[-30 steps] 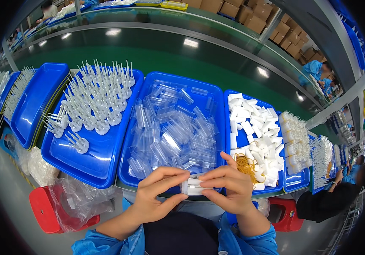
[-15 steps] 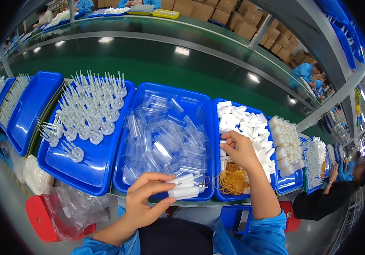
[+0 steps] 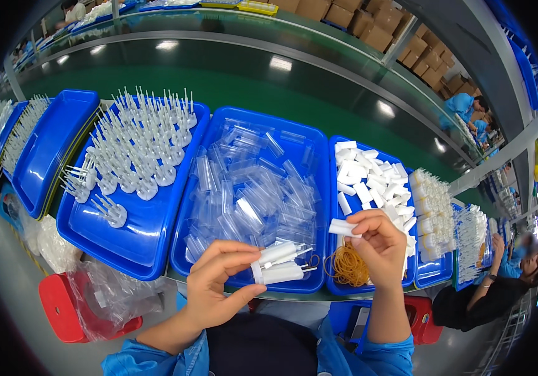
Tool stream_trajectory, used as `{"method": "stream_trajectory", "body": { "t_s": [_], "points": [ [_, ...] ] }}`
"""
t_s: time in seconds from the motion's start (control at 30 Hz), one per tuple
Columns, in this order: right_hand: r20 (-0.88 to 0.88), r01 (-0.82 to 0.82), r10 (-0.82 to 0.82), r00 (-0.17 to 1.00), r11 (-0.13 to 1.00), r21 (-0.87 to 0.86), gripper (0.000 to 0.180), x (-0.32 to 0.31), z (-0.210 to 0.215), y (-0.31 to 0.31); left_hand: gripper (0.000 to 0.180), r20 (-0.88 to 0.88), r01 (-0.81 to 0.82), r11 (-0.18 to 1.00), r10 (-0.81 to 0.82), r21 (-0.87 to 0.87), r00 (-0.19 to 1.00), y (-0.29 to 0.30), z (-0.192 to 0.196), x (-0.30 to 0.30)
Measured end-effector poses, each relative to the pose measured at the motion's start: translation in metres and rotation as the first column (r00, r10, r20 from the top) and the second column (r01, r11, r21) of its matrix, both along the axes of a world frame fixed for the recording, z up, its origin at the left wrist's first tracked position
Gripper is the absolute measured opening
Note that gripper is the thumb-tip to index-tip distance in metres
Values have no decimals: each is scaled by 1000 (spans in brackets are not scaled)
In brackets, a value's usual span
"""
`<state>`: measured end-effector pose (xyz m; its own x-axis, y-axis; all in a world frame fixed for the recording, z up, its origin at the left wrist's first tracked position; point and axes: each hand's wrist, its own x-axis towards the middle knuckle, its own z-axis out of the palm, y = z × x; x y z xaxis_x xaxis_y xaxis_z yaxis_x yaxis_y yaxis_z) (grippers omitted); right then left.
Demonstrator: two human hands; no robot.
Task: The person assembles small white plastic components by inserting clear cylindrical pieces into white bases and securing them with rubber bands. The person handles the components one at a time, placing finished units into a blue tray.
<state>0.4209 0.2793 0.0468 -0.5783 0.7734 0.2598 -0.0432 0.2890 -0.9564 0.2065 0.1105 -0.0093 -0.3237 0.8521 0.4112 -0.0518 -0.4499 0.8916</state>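
Note:
Between the thumb and fingers of my left hand [image 3: 225,282] is a pronged plastic piece with white foam tubes [image 3: 282,273] on its prongs; a bare prong tip pokes out to the right. My right hand [image 3: 378,244] pinches a single white foam tube [image 3: 342,227] above the near part of a blue tray. That tray holds a heap of white foam tubes [image 3: 369,182] and a bundle of tan rubber bands [image 3: 349,266]. Under and beyond my left hand, a wider blue tray [image 3: 184,255] is filled with clear plastic sleeves [image 3: 244,194].
On the left, a blue tray [image 3: 106,257] holds many pronged plastic pieces [image 3: 140,150]. Banded finished-looking bundles [image 3: 432,213] stand to the right. Behind the trays runs a green conveyor belt [image 3: 237,78]. A red stool [image 3: 62,307] and a co-worker [image 3: 501,288] flank me.
My right hand has lifted a white foam tube out of the heap and turned it toward the left hand. My left hand has tilted the pronged piece slightly. The whole view has shifted a little.

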Motion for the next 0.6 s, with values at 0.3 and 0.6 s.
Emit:
{"method": "stream_trajectory", "body": {
  "t_s": [0.3,0.6],
  "points": [
    [-16,-61,61,998,998,19,17,-4,-8,-20,46,16,-19,999,20,-49,1000,-2,6,1],
    [-58,-123,125,990,992,28,19,-8,-6,-34,45,-30,39,998,-41,-40,999,-5,3,0]
  ]
}}
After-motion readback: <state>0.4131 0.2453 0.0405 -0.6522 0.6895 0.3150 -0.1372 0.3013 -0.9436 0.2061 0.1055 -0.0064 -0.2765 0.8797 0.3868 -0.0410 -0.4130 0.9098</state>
